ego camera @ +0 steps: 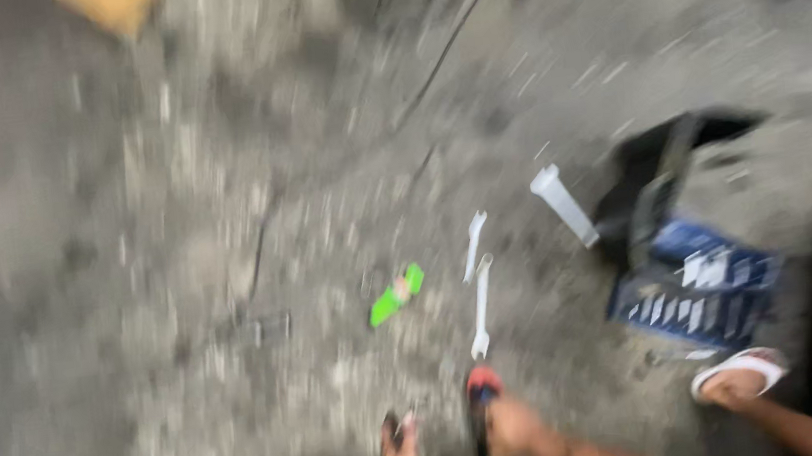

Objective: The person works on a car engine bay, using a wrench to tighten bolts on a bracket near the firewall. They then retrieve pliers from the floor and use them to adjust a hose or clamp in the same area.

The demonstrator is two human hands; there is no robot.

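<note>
Spanners lie on the rough grey concrete floor near the middle of its lower half: a longer spanner [482, 305] pointing up and down, and a shorter spanner [474, 246] just beyond its upper end, both pale and silvery. Neither the left hand nor the right hand can be picked out anywhere, so whether either is released, clenched or grasping something cannot be told.

Just below the longer spanner, at the bottom edge, is a foot in a red and black sandal [484, 391], with a second foot in a dark sandal [398, 452] just beside it on the left. A third foot in a white sandal [740, 372] is well apart to the right.

Left of the spanners lies a small green object [396, 296]. To their right a white tube [565, 206] lies tilted beside a black bag [665, 155], and a blue tool case [694, 293] holding pale pieces sits below the bag. A thin dark cable [447, 48] runs towards the top edge.

Heavy motion blur smears everything, the legs are cut off by the bottom edge, and the green object's kind cannot be made out.
</note>
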